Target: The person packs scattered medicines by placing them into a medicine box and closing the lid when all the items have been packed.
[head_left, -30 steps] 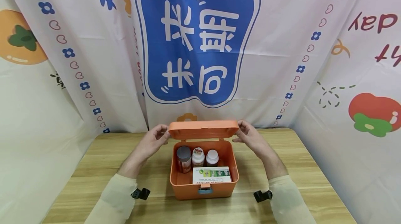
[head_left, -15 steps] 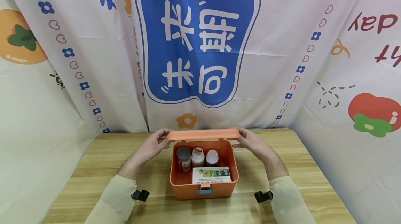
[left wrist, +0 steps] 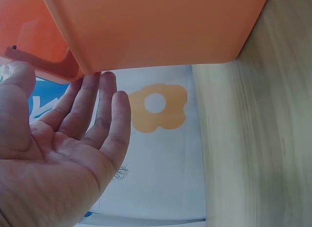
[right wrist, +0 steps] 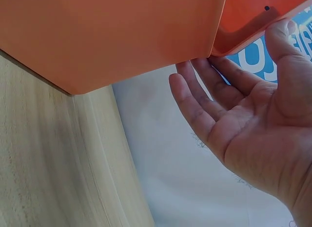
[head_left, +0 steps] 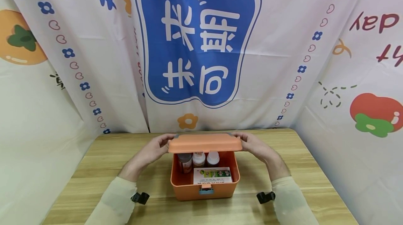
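An orange lidded box (head_left: 185, 193) stands on the table, its lid (head_left: 204, 144) tilted forward and partly lowered over the back. At the lid's left end my left hand (head_left: 153, 150) holds it. My right hand (head_left: 256, 149) does likewise at the right end. The left wrist view shows that hand's thumb (left wrist: 18, 80) at the lid's rim, fingers behind. In the right wrist view the thumb (right wrist: 282, 41) is also at the rim. Inside are a dark-capped jar (head_left: 185, 165), two white-capped bottles (head_left: 199, 162) and a white-green carton (head_left: 212, 176). The lid hides the tops of the jar and bottles.
A blue-grey latch (head_left: 206, 192) is on the box's front. The wooden table (head_left: 104, 158) extends on both sides. Printed cloth (head_left: 277, 78) hangs behind it, close to its back edge. Black wrist cameras (head_left: 140, 198) sit on both sleeves.
The lid has swung forward and down, from raised to partly over the bottles. Both hands have moved with it, lowering slightly. The box and its contents have stayed in place.
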A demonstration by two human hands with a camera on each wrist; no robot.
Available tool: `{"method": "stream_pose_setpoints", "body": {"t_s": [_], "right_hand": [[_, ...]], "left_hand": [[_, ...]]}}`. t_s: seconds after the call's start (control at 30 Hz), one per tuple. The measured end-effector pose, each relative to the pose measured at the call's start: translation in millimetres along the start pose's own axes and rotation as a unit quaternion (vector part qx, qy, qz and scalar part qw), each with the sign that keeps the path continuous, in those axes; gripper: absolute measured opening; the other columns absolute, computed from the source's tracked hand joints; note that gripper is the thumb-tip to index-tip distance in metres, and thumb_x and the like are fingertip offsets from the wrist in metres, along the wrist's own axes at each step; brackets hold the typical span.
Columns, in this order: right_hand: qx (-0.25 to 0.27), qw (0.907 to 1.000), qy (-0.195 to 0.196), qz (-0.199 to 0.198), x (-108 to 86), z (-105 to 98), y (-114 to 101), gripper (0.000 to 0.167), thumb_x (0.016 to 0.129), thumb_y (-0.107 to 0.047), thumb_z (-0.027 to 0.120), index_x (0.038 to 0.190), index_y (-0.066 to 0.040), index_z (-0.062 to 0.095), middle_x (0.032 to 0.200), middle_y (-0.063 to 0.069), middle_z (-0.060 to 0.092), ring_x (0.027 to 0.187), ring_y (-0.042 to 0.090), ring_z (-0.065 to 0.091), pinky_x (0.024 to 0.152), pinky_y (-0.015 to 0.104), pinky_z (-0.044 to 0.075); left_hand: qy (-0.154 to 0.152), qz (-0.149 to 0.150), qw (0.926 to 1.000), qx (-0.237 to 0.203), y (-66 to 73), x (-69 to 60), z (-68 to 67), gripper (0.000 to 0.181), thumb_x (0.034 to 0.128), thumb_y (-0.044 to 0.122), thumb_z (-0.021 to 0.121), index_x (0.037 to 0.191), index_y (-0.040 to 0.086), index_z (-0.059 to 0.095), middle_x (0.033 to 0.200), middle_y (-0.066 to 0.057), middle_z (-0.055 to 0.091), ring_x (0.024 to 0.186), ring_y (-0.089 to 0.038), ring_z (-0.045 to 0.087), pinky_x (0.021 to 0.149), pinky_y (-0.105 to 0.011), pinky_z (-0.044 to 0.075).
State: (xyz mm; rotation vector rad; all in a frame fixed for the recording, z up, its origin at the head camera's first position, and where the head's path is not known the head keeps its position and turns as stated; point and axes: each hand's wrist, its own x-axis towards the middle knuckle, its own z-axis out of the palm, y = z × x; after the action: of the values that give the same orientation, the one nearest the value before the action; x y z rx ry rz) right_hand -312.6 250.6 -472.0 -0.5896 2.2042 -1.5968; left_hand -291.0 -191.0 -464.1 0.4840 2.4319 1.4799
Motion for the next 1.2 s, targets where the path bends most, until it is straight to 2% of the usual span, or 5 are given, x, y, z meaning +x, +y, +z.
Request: {"method": "stream_pose_setpoints", "body": {"t_s": [0.13, 0.43, 0.63, 0.87, 1.2], "right_hand": [[-0.016, 0.9999, -0.005, 0.001, -0.9, -1.2, 1.2, 0.076, 0.117, -0.057, 0.068, 0.159, 0.006, 0.063, 0.135, 0.001, 0.082, 0.125, 0.013, 0.073, 0.110, 0.035, 0.058], [-0.019, 0.9987, -0.042, -0.021, -3.9, -2.9, 7.6, 0.092, 0.113, -0.061, 0.074, 0.168, 0.009, 0.052, 0.166, 0.034, 0.063, 0.152, 0.038, 0.067, 0.118, 0.028, 0.059], [-0.010, 0.9978, -0.061, -0.026, -4.4, -2.0, 6.7, 0.097, 0.109, -0.060, 0.078, 0.168, 0.012, 0.049, 0.165, 0.038, 0.061, 0.152, 0.042, 0.066, 0.116, 0.024, 0.061], [-0.010, 0.9964, -0.080, -0.025, -5.1, -1.9, 7.9, 0.097, 0.107, -0.057, 0.079, 0.168, 0.010, 0.046, 0.166, 0.038, 0.056, 0.158, 0.052, 0.058, 0.116, 0.028, 0.060], [-0.026, 0.9961, -0.079, -0.030, -4.3, -1.4, 12.3, 0.085, 0.110, -0.042, 0.084, 0.168, 0.007, 0.046, 0.168, 0.037, 0.053, 0.162, 0.062, 0.050, 0.116, 0.027, 0.058]], "left_hand": [[-0.005, 0.009, 0.9999, 0.000, -3.4, -1.1, 0.5, 0.057, 0.1258, 0.032, 0.057, 0.171, -0.003, 0.053, 0.167, -0.029, 0.065, 0.159, -0.050, 0.061, 0.129, -0.064, 0.056], [-0.014, 0.037, 0.9991, -0.012, -11.2, -4.1, 0.1, 0.052, 0.1224, 0.021, 0.064, 0.168, -0.002, 0.056, 0.161, -0.028, 0.069, 0.144, -0.039, 0.072, 0.112, -0.035, 0.063], [-0.015, 0.037, 0.9991, -0.013, -14.6, -5.4, 2.1, 0.051, 0.1213, 0.017, 0.065, 0.167, -0.003, 0.056, 0.164, -0.030, 0.065, 0.149, -0.047, 0.069, 0.115, -0.039, 0.065], [-0.022, 0.046, 0.9987, 0.003, -22.8, -5.4, 3.4, 0.053, 0.1190, 0.019, 0.068, 0.164, -0.007, 0.057, 0.159, -0.034, 0.067, 0.147, -0.053, 0.069, 0.107, -0.025, 0.063], [-0.030, 0.072, 0.9969, -0.008, -29.8, -5.4, 5.7, 0.059, 0.1156, 0.021, 0.072, 0.162, -0.011, 0.056, 0.158, -0.038, 0.065, 0.146, -0.057, 0.069, 0.106, -0.022, 0.063]]}}
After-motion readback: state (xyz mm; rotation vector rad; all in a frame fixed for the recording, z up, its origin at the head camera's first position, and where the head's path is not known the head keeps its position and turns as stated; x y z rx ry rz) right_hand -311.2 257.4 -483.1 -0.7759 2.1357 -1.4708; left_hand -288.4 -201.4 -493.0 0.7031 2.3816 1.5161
